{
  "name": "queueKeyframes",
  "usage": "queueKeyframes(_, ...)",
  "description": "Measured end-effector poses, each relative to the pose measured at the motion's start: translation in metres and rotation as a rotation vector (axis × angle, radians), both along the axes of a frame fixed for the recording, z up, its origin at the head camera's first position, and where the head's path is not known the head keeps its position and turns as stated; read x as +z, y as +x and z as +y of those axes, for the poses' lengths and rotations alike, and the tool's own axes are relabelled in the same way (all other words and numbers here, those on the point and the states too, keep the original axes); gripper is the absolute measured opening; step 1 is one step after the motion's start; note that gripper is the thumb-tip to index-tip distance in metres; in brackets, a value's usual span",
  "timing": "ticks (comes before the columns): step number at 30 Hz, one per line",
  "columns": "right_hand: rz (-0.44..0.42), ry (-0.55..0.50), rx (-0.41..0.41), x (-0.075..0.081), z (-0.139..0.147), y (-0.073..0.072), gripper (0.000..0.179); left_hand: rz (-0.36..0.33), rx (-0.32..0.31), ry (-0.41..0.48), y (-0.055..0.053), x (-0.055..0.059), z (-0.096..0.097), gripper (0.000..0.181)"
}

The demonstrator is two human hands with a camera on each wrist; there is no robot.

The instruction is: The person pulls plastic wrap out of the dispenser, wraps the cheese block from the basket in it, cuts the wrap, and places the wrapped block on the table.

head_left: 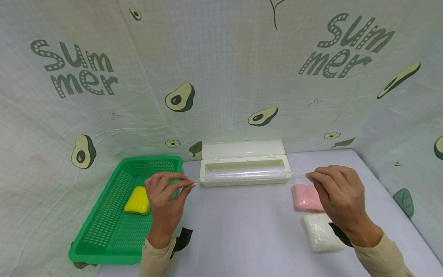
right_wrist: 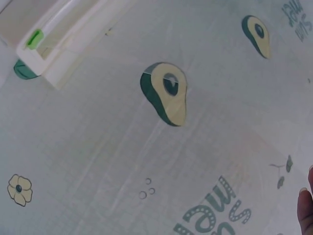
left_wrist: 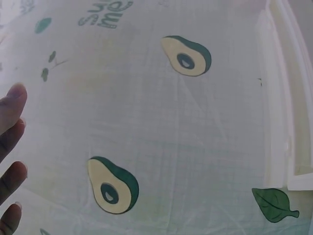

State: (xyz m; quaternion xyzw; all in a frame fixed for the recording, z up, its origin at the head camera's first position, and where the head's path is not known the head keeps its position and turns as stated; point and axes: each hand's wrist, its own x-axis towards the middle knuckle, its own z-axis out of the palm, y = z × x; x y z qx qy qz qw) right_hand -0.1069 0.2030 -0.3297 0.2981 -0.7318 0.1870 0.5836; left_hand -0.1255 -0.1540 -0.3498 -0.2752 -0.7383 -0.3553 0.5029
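Observation:
A white cling film dispenser [head_left: 242, 182] stands at the back of the table, lid raised, with a shiny roll of film [head_left: 246, 173] inside. My left hand [head_left: 166, 198] pinches clear cling film between thumb and fingertips, just off the box's left end. Beyond the right end, my right hand [head_left: 340, 200] pinches the film [head_left: 297, 174] too. The sheet between my hands is so transparent that most of its outline is lost. At the edges of the wrist views, only some left fingers [left_wrist: 12, 178] and right fingertips [right_wrist: 305, 208] show.
A green plastic basket [head_left: 104, 257] on the left holds a yellow packet [head_left: 137, 201]. Near my right hand lie a pink packet [head_left: 306, 198] and a white packet [head_left: 322, 234], partly covered by that hand and wrist. An avocado-print curtain [head_left: 221, 69] hangs behind the table.

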Motion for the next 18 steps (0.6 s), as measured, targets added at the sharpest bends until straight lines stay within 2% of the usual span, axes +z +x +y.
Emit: queueKeyframes(18,0.042,-0.031,0.011,0.006,-0.001,0.005,0.031,0.033,-0.004,0.015,0.006,0.011,0.003,0.024)
